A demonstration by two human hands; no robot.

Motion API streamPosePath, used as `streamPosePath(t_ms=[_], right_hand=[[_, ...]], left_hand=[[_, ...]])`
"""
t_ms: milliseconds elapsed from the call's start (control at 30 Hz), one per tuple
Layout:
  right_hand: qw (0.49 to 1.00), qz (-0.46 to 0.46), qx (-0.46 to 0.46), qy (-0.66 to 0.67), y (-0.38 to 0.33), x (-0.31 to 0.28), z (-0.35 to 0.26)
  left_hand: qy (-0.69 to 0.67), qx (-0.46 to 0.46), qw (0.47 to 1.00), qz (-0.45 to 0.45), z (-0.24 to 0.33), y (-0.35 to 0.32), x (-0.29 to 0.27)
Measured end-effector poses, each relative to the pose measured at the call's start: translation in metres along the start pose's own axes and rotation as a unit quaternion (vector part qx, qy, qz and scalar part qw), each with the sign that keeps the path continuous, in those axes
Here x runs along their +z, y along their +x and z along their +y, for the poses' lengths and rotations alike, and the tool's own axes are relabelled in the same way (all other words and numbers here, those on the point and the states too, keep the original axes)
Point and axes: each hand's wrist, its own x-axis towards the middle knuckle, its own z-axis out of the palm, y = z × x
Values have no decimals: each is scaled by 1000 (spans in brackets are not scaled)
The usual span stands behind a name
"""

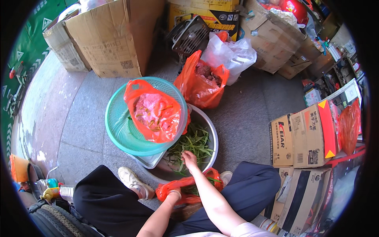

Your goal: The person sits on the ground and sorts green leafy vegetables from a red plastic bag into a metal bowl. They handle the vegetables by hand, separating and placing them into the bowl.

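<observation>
My right hand (190, 160) reaches over a wide metal basin (214, 142), its fingers drawn together at the leafy greens (196, 143) inside. The fingertips are small in view, but they seem to pinch some of the leaves. Between my knees lies a red plastic bag (165, 191) with more greens (192, 190) in it. My left hand (174, 194) is at this bag's opening, its fingers hidden by plastic. A turquoise colander (114, 128) overlaps the basin's left side and carries an open red bag (134, 91) with plant scraps in it.
Beyond the basin stand a red bag of dark roundish produce (205, 73), a white plastic bag (233, 55) and a dark fan-like appliance (190, 35). Large cardboard boxes (106, 43) rise at the far left. Stacked cartons (304, 138) flank my right knee; a tyre (51, 221) is at lower left.
</observation>
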Motion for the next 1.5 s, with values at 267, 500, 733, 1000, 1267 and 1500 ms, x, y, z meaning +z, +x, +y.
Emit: streamPosePath(t_ms=[267,500,733,1000,1267,1500], right_hand=[[976,83,-200,35,-30,2,-54],[836,36,-471,-278,-69,80,-208],[732,3,-455,-506,-27,106,-240],[953,-106,-270,-87,-93,29,-210],[979,-33,-195,-54,-163,-44,-197],[961,-93,-206,-159,-152,-45,-192]], left_hand=[[-74,-53,994,64,10,32,32],[-136,-58,988,51,7,8,16],[-250,-131,959,34,3,-63,-76],[-262,-196,913,243,-27,-162,-123],[-452,-183,660,572,-98,-225,-136],[-557,-129,618,539,-104,-208,-135]])
